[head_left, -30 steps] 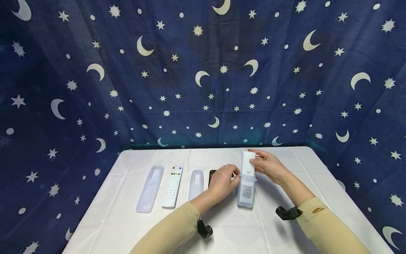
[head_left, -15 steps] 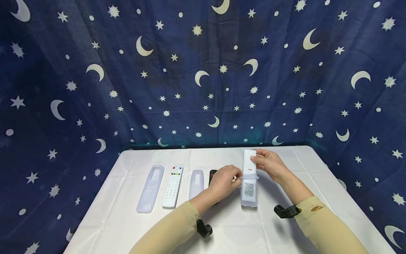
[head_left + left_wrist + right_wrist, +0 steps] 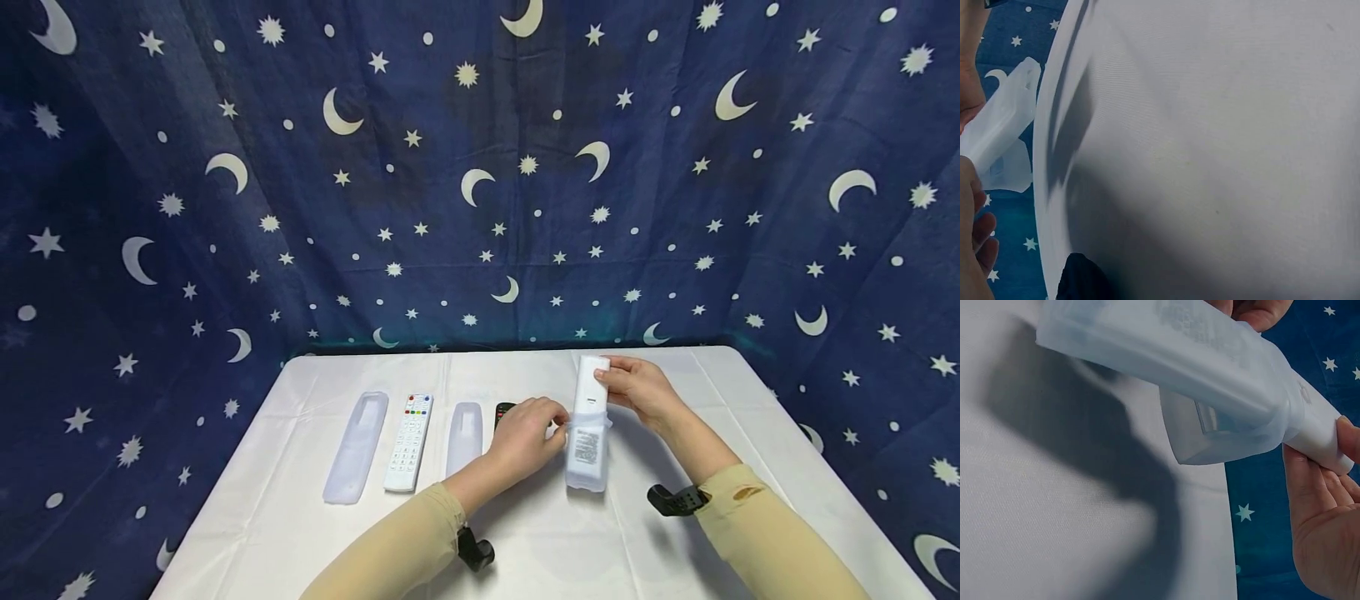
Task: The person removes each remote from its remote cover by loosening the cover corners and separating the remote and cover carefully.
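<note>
A white remote control (image 3: 593, 377), its back with a printed label turned up, sits partly inside a translucent silicone cover (image 3: 586, 473). My right hand (image 3: 643, 392) grips the remote's bare far end, thumb on top and fingers beneath. At the cover's rolled rim, my left hand (image 3: 527, 435) pinches the left edge with thumb and forefinger. The right wrist view shows the cover (image 3: 1235, 381) bunched around the remote (image 3: 1321, 428), with a loose flap hanging below. Both are held above the table. In the left wrist view, the left hand (image 3: 971, 231) is cut off by the frame's edge.
On the white table (image 3: 277, 533) lie a long translucent cover (image 3: 356, 450), a white remote with coloured buttons (image 3: 408, 442) and a shorter translucent cover (image 3: 465, 437). A black remote (image 3: 502, 410) is mostly hidden behind my left hand. A star-patterned curtain (image 3: 420, 208) surrounds the table.
The remote and cover have shifted slightly right and tilted a little, both hands keeping their hold. The cover's position along the remote looks nearly the same. The things on the table have not moved.
</note>
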`<state>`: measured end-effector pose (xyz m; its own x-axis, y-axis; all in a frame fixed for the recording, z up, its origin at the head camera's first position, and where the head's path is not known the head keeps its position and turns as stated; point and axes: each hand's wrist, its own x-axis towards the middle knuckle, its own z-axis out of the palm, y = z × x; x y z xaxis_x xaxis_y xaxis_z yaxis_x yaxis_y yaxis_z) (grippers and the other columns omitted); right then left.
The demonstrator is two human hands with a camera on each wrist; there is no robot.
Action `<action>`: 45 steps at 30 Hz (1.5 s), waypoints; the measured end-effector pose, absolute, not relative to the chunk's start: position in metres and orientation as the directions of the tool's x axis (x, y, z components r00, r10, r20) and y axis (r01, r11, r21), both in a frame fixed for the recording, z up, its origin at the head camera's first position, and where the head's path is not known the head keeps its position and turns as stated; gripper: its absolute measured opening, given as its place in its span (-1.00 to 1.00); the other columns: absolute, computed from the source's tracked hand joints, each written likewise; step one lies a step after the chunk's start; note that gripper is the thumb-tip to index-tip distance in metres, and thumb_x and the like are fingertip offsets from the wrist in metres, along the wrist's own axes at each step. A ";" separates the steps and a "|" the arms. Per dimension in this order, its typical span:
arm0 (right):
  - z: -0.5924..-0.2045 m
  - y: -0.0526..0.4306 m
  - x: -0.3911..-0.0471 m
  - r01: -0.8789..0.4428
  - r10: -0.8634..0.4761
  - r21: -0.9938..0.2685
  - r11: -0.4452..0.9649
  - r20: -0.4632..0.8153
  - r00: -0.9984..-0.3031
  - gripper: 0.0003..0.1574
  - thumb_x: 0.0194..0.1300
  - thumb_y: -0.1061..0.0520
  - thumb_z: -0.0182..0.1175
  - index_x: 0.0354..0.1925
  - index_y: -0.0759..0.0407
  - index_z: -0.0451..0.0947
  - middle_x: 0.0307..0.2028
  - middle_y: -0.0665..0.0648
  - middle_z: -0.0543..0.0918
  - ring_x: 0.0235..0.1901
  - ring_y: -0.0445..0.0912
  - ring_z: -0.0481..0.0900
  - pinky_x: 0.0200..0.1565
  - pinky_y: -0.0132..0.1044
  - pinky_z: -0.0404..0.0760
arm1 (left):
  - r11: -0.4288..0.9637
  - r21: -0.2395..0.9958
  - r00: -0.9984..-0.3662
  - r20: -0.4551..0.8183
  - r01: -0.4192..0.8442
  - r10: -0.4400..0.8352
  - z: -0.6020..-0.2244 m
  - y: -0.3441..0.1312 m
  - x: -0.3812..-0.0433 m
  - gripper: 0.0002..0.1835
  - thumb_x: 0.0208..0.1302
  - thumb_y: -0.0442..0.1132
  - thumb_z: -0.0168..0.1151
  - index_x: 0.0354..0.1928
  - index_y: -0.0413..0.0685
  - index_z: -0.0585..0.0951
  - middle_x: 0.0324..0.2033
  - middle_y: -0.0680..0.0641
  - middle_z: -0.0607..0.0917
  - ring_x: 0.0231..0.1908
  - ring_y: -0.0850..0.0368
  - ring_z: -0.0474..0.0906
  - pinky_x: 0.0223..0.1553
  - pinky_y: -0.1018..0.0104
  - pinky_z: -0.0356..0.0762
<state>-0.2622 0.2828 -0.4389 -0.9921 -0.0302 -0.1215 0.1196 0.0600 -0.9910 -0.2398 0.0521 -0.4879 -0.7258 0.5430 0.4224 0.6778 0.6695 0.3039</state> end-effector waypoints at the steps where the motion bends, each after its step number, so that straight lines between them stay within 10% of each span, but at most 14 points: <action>1: -0.439 0.283 -0.263 0.121 -0.026 -0.991 0.064 -0.123 -0.992 -0.29 0.46 0.23 0.23 0.39 0.57 0.24 -0.16 0.01 0.70 -0.25 -0.21 0.68 -0.15 -0.31 0.71 | 0.671 0.311 -0.729 0.426 0.673 0.535 -0.488 0.052 -0.239 -0.88 0.33 -0.16 0.34 -0.12 0.14 0.67 -0.25 0.22 0.66 -0.28 0.36 0.48 -0.24 0.46 0.47; 10: -0.437 0.279 -0.267 0.126 -0.010 -0.989 0.074 -0.127 -0.992 -0.29 0.45 0.20 0.26 0.36 0.59 0.27 -0.11 0.11 0.66 -0.26 -0.20 0.69 -0.15 -0.30 0.72 | 0.666 0.204 -0.657 0.518 0.717 0.548 -0.481 0.058 -0.240 -0.82 0.36 -0.06 0.30 -0.03 0.20 0.67 -0.11 0.20 0.62 -0.13 0.27 0.51 -0.12 0.36 0.49; 28: -0.441 0.267 -0.269 0.150 0.032 -0.984 0.095 -0.148 -0.989 -0.32 0.42 0.20 0.29 0.31 0.58 0.33 -0.06 0.22 0.67 -0.26 -0.16 0.72 -0.21 -0.32 0.73 | 0.571 -0.433 -0.346 0.494 0.698 0.798 -0.465 0.076 -0.245 -0.90 0.37 -0.05 0.27 -0.14 0.32 0.71 -0.13 0.23 0.62 -0.11 0.24 0.50 -0.10 0.31 0.43; 45: -0.440 0.272 -0.268 0.167 0.065 -0.977 0.130 -0.160 -0.985 -0.32 0.42 0.21 0.27 0.33 0.56 0.32 0.05 0.32 0.62 -0.27 -0.21 0.69 -0.21 -0.34 0.72 | 0.563 -0.196 -0.425 0.474 0.803 0.771 -0.477 0.074 -0.231 -0.89 0.44 -0.02 0.28 -0.06 0.34 0.68 -0.06 0.25 0.62 0.05 0.25 0.47 0.23 0.29 0.34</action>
